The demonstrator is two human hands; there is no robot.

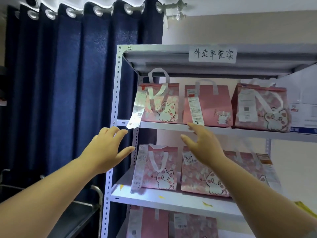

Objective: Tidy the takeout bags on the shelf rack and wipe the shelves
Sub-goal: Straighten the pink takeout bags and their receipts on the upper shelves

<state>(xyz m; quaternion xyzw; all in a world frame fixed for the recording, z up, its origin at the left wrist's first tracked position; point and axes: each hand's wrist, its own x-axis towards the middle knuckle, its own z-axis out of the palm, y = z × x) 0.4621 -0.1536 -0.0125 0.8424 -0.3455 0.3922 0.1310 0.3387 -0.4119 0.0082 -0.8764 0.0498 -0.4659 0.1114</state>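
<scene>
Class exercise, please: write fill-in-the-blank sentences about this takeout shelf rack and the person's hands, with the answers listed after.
1. The handwritten sign is stuck on the ____ shelf of the rack.
2. The shelf just below it holds ____ pink bags.
3. The left hand and the right hand both hold ____.
4. The curtain beside the rack is dark ____.

Answers: top; three; nothing; blue.

Eight pink bags (160,103), two hands (106,152)
</scene>
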